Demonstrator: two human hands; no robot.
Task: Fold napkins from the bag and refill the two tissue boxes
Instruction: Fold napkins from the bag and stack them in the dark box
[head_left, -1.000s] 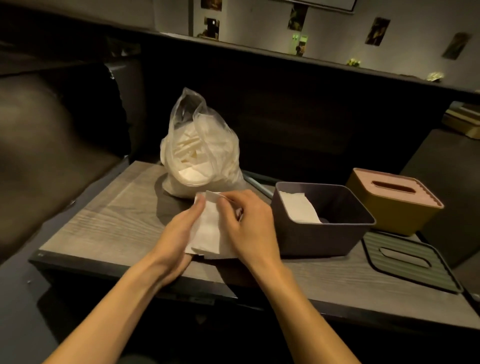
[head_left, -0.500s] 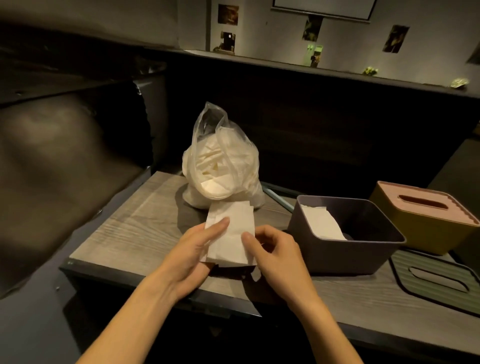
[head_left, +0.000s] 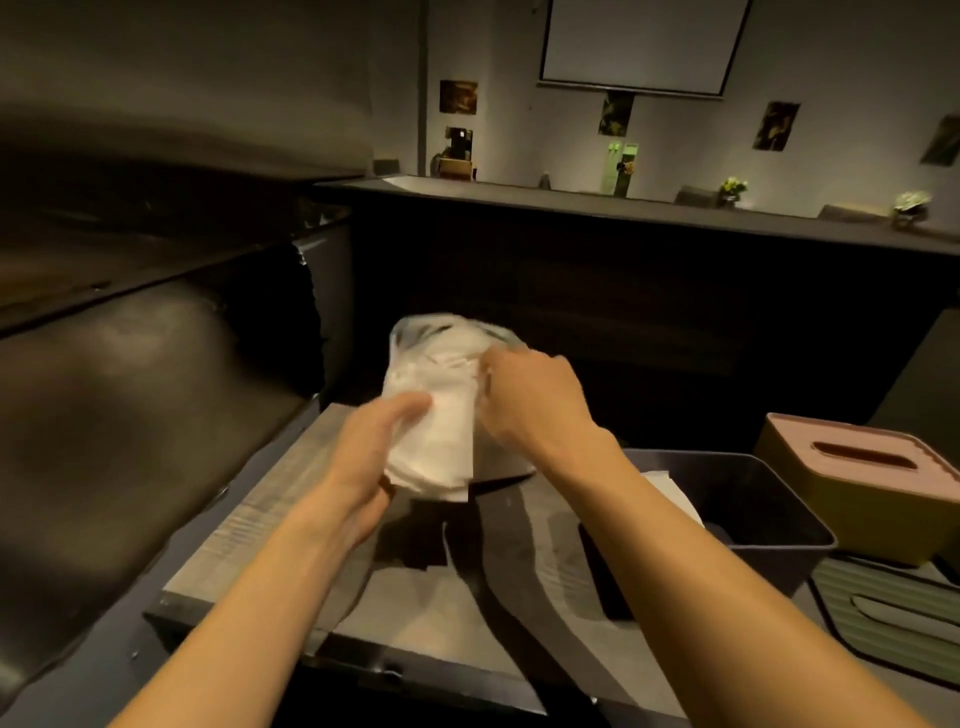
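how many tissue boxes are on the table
2: an open dark box right of the hands, lid off, and a yellow box with a pink lid behind it at the far right.

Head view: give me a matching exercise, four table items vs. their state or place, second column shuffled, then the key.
Things:
1. plastic bag
2. dark box
3. yellow box
4. green lid

States:
A. closed, pink slotted lid on top
B. lying flat on the table at the near right
C. open-topped, a white napkin inside
D. full of white napkins, behind both hands

Pairs: 1-D, 2-C, 3-A, 4-B

The left hand holds a folded napkin up in front of the plastic bag; the right hand is at the bag's mouth.
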